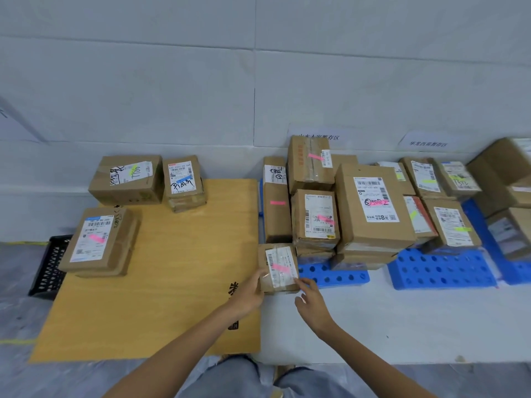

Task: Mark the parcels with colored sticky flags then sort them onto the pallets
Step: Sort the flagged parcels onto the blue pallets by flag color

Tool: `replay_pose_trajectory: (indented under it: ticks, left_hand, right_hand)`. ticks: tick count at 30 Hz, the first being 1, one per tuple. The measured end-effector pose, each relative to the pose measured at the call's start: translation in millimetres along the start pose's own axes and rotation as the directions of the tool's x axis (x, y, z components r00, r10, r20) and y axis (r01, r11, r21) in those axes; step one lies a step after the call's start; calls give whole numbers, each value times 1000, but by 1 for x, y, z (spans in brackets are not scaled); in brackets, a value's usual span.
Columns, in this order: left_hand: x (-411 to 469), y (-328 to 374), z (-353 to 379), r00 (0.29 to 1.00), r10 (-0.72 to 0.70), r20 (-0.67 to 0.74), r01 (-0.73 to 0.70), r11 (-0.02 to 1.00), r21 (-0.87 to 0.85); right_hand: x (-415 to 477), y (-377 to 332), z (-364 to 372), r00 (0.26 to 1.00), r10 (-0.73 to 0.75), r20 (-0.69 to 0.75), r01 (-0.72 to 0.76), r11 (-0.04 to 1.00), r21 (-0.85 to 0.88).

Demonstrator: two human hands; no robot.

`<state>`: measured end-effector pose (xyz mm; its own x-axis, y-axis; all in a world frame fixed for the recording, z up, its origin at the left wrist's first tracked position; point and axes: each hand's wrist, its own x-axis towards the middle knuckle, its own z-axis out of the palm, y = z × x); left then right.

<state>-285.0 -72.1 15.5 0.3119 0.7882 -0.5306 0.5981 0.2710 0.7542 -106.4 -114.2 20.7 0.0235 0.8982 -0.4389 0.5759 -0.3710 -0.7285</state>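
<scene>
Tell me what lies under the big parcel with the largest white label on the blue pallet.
Flatter cardboard parcels show beneath the big parcel, resting on the blue pallet. Their tops, and any flags, are covered.

**A:** What colour is the board (161,268)?
**B:** Honey-yellow wood grain, with black characters near its right edge.
**A:** And the parcels on it?
**B:** Brown cardboard, white labels. The back-left parcel (128,178) carries a lime mark, the back-middle parcel (184,182) a blue flag, the front-left parcel (97,239) a pink one.
**A:** Right of the board?
**B:** A brown small parcel (278,278) with a pink flag (280,267), and a blue pallet (439,271) dotted with round holes.
**A:** Left of it?
**B:** A black lattice crate (48,268).
</scene>
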Motion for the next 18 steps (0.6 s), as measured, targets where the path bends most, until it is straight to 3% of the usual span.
replay_pose_trajectory:
  ticks: [14,18]
  left_hand:
    - [11,-12,-14,996,33,84,-31,999,-21]
    - [12,-19,-21,996,66,51,-66,998,-12]
  right_hand:
    - [19,-9,-7,999,-36,13,38,971,-235]
    - [18,-20,-5,973,-174,-154,95,902,-420]
